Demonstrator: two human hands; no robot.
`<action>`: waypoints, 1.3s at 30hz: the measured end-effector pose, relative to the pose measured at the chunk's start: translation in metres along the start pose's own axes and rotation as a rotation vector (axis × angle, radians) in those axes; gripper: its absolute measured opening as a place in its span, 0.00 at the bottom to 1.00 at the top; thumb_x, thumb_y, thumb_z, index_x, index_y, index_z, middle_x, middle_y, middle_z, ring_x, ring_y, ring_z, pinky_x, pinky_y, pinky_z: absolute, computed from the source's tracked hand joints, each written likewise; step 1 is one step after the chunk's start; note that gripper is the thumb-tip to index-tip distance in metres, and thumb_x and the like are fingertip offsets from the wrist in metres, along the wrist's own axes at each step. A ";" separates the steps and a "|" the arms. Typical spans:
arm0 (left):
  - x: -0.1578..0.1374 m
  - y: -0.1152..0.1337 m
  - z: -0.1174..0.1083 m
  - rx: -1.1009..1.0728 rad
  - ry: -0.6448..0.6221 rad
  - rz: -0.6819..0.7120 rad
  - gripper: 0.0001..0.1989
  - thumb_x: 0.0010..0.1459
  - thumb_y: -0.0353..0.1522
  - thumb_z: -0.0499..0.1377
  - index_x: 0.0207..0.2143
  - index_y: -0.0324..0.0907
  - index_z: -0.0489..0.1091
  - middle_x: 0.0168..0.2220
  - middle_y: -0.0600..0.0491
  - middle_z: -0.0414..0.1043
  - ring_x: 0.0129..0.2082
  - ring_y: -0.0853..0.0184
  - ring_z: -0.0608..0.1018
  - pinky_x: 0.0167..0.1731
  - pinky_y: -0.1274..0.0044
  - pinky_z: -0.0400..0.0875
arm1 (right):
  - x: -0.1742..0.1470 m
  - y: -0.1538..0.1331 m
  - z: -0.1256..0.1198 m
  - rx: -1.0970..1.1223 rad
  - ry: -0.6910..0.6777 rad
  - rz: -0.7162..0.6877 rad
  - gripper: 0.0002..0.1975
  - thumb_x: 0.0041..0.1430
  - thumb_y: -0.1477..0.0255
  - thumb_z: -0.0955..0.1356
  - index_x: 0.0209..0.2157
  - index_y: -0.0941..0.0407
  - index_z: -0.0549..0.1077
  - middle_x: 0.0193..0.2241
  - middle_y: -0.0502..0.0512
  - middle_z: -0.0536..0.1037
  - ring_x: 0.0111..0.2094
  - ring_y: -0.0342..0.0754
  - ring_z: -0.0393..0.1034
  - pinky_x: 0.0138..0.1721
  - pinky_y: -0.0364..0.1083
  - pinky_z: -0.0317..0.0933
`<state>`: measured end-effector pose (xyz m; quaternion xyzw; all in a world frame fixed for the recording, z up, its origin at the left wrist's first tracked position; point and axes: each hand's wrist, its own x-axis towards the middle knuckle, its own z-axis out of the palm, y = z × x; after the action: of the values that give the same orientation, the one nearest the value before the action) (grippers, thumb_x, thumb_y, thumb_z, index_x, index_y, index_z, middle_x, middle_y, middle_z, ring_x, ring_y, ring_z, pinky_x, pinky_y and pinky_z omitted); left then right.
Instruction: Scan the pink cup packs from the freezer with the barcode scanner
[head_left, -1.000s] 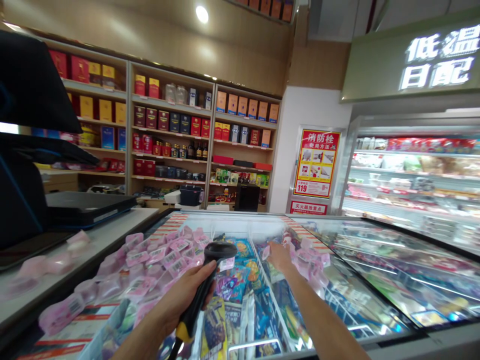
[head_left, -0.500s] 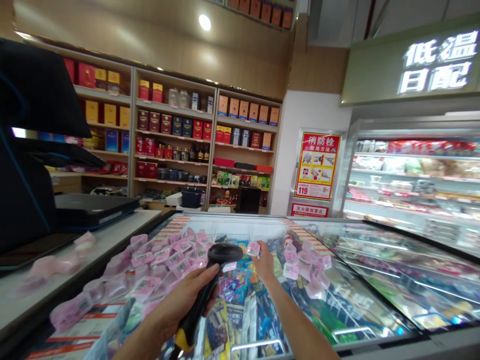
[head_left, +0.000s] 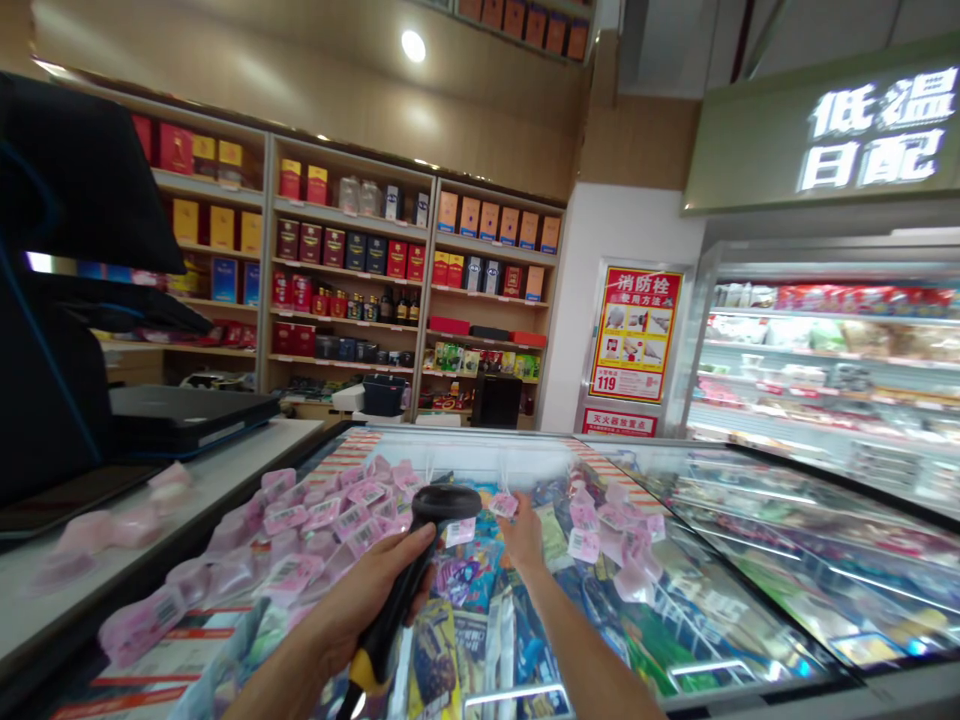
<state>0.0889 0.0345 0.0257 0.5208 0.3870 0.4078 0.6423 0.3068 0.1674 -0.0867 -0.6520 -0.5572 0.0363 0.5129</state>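
Two bare hands are busy over a big freezer [head_left: 469,440] with a glass top. The left hand [head_left: 375,585] has its fingers wrapped around the handle of a black and yellow scanner [head_left: 397,598], and the thumb lies near the scanner's head. The right hand [head_left: 523,535] pinches one small pink cup [head_left: 503,504] by its side, with the fingertips pressed close on it. That cup is just past the scanner's head, a bit to the right, and the two look apart. Another labelled cup [head_left: 460,531] is right under the scanner's head, so the scanner could read the wrong label if it tips down. I cannot tell which way the cup's label faces the scanner; if it is turned away or a finger covers it, the scanner might read nothing. The pinch is small and the cup looks smooth, so it could slip out and slide on the glass. To the left is a big heap of pink cups [head_left: 330,520], and to the right is a smaller bunch [head_left: 615,535]. If the dropped cup rolled into either, it could get mixed up with the rest. A wide swing of the left arm could bump the heap. Bright bags [head_left: 435,650] show through the glass, and shiny spots there could make labels hard to read.
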 end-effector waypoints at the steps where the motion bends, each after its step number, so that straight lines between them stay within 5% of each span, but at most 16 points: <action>1: 0.001 0.000 -0.001 0.000 0.013 0.001 0.17 0.45 0.45 0.54 0.23 0.39 0.62 0.16 0.58 0.64 0.13 0.77 0.64 0.12 0.84 0.56 | -0.001 -0.001 0.002 -0.013 -0.010 0.013 0.20 0.45 0.73 0.62 0.43 0.62 0.64 0.35 0.60 0.74 0.36 0.52 0.68 0.38 0.47 0.60; 9: 0.003 0.000 -0.006 -0.021 0.097 0.005 0.18 0.43 0.46 0.55 0.22 0.39 0.62 0.14 0.59 0.62 0.12 0.76 0.63 0.13 0.83 0.57 | -0.010 -0.025 0.027 -0.025 -0.236 0.000 0.26 0.55 0.67 0.54 0.53 0.66 0.53 0.46 0.67 0.67 0.48 0.53 0.61 0.46 0.50 0.54; 16: 0.003 -0.002 -0.012 -0.072 0.110 -0.016 0.17 0.43 0.45 0.55 0.24 0.39 0.63 0.15 0.60 0.62 0.12 0.76 0.64 0.13 0.83 0.56 | -0.023 -0.050 0.047 0.004 -0.346 -0.022 0.29 0.56 0.58 0.50 0.55 0.61 0.49 0.55 0.64 0.52 0.56 0.56 0.45 0.52 0.62 0.37; 20: 0.001 -0.002 -0.009 -0.043 0.111 0.000 0.17 0.44 0.45 0.54 0.23 0.39 0.63 0.15 0.59 0.63 0.12 0.76 0.64 0.13 0.83 0.56 | -0.023 -0.054 0.041 0.067 -0.343 -0.031 0.30 0.56 0.58 0.50 0.56 0.59 0.46 0.56 0.61 0.52 0.56 0.54 0.44 0.52 0.59 0.41; 26: 0.001 -0.004 0.007 -0.011 0.054 -0.002 0.17 0.45 0.45 0.54 0.22 0.38 0.63 0.15 0.58 0.63 0.12 0.77 0.63 0.12 0.84 0.56 | -0.015 -0.028 -0.003 -0.021 -0.216 -0.053 0.31 0.54 0.58 0.53 0.55 0.61 0.48 0.55 0.61 0.54 0.56 0.52 0.46 0.52 0.53 0.45; 32: 0.006 -0.008 0.024 -0.013 -0.024 -0.031 0.17 0.45 0.44 0.54 0.22 0.39 0.62 0.14 0.59 0.63 0.12 0.77 0.63 0.12 0.84 0.56 | -0.011 0.009 -0.079 -0.446 -0.047 -0.101 0.25 0.52 0.70 0.58 0.52 0.59 0.57 0.55 0.61 0.55 0.55 0.53 0.47 0.52 0.52 0.43; 39: 0.012 -0.011 0.031 -0.005 -0.058 -0.071 0.18 0.43 0.46 0.55 0.23 0.39 0.60 0.16 0.58 0.64 0.13 0.76 0.64 0.13 0.84 0.57 | -0.020 0.025 -0.126 -0.746 -0.111 -0.032 0.18 0.48 0.76 0.60 0.43 0.60 0.67 0.44 0.62 0.68 0.48 0.55 0.57 0.47 0.51 0.48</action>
<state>0.1230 0.0331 0.0190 0.5168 0.3855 0.3702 0.6688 0.3946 0.0762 -0.0557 -0.7824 -0.5690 -0.1418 0.2096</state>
